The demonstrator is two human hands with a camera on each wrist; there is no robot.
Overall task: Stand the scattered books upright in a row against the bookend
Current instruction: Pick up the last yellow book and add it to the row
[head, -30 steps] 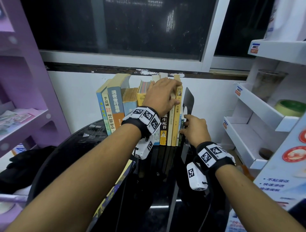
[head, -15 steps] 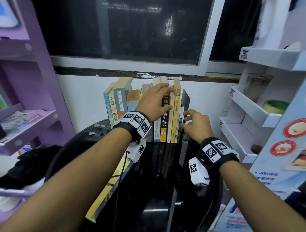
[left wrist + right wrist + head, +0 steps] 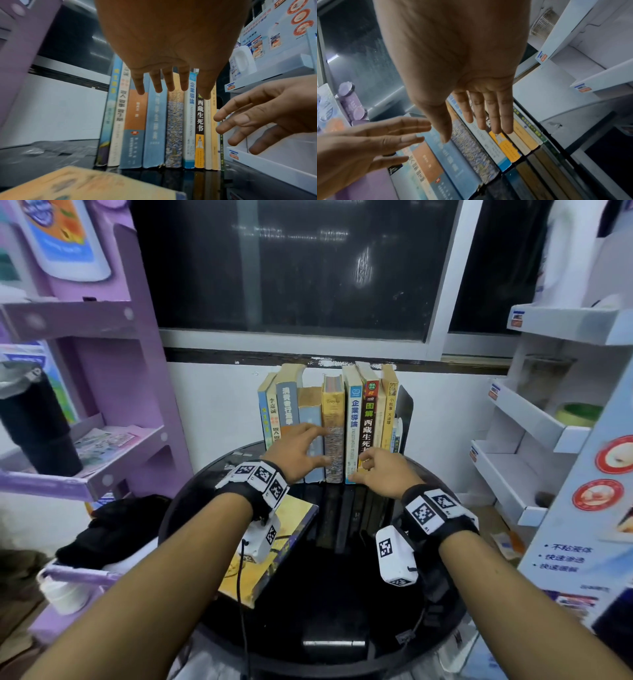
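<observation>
We count eleven upright books [image 3: 352, 422] in one row, just beyond our left hand [image 3: 294, 450] and right hand [image 3: 383, 470]; the two rightmost are very thin. One flat book [image 3: 274, 546] lies under our left wrist. One black bookend [image 3: 404, 409] stands past the right hand.

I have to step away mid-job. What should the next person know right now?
Left hand: open, fingers spread in front of the spines, holding nothing.
Right hand: open, fingers by the lower spines, holding nothing.
Row of books: upright on the black table, right end against the black bookend.
Left to do: one yellow book lies flat at the table's left edge; stand it at the row's left end.
</observation>
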